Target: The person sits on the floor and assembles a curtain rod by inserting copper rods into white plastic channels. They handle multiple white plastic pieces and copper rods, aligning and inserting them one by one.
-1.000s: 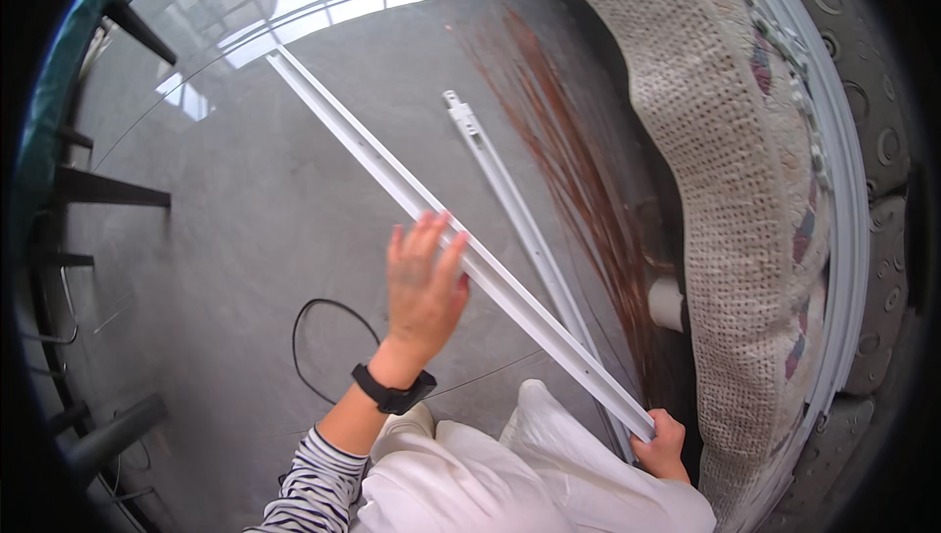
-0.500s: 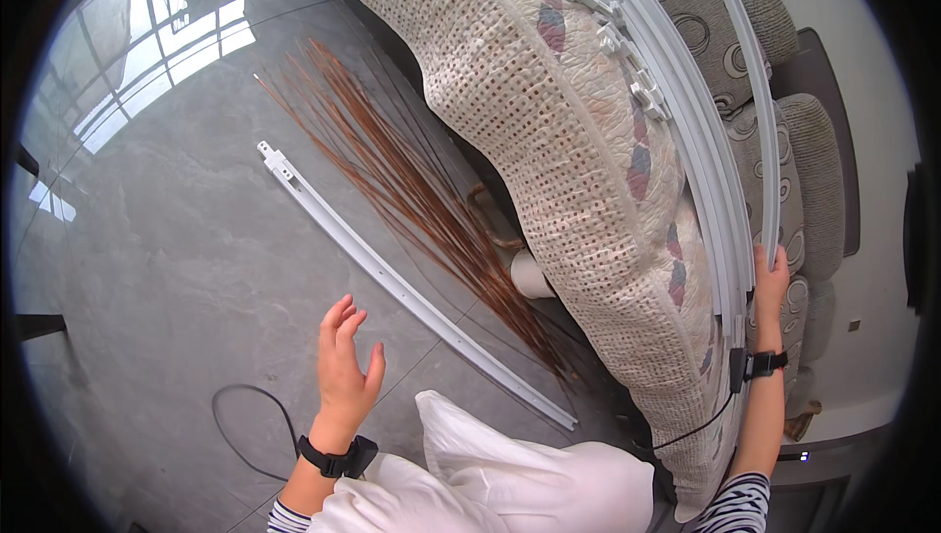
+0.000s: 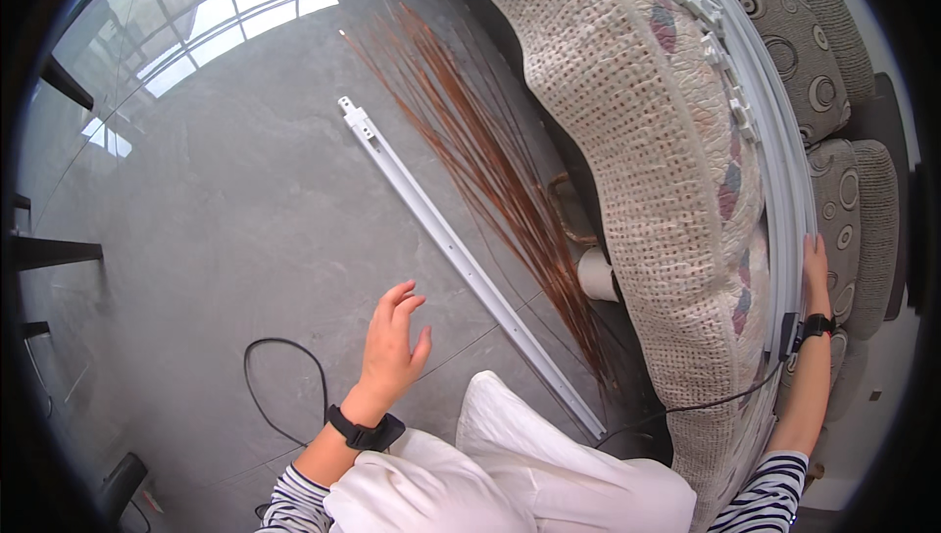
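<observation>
At the outer edge of a stack of long white rails [image 3: 784, 161] on the sofa, my right hand [image 3: 816, 273] has its fingers closed round the outermost rail. Part of its grip is hidden by the hand itself. My left hand [image 3: 394, 342] hovers over the grey floor, fingers apart and holding nothing. Beyond it a single white rail [image 3: 469, 273] lies slantwise on the floor, small holes along its length and a white plastic end piece [image 3: 359, 120] at its far end. Small white plastic fittings [image 3: 720, 58] lie on the quilt beside the stack.
A bundle of thin brown rods [image 3: 495, 170] lies between the floor rail and the sofa. The sofa carries a beige throw [image 3: 613, 112] and patterned cushions [image 3: 838, 190]. A white cylinder [image 3: 596, 275] sits under its edge. A black cable [image 3: 319, 376] loops on the floor; dark furniture legs [image 3: 59, 254] stand left.
The rail my right hand held raised apart from the stack has come down against the others. My left hand stays open. The whole view has swung, shifting the scene rightward.
</observation>
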`<state>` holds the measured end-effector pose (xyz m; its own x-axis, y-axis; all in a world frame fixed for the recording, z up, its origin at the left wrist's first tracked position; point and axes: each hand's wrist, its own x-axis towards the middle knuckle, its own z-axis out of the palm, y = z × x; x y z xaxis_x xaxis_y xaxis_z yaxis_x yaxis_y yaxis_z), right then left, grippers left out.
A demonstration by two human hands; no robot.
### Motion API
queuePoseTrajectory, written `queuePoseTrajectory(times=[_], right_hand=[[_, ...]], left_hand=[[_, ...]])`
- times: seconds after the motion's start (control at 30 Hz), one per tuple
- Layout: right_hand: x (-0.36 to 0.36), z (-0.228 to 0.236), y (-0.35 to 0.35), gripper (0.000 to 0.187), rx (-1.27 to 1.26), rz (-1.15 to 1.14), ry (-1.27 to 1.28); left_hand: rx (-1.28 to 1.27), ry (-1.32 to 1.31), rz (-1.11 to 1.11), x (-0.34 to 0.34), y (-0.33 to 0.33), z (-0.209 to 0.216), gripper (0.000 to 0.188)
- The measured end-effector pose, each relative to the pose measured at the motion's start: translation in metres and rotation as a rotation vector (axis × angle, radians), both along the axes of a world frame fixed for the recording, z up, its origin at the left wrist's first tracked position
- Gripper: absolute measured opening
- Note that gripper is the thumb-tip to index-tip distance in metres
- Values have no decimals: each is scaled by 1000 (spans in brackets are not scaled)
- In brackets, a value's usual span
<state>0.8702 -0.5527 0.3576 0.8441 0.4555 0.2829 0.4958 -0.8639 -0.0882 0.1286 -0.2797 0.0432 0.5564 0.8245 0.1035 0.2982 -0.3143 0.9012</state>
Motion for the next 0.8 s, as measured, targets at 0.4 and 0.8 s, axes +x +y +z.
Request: queuePoseTrajectory(times=[0.4,0.8], right_hand=[[-55,4,-52,59,-298,199,-274],[-306,-16,38,49,-306,388,-487]], left_hand=[[595,331,-551,88,67,-49,62],[561,359,-687,99,66,-69,46]])
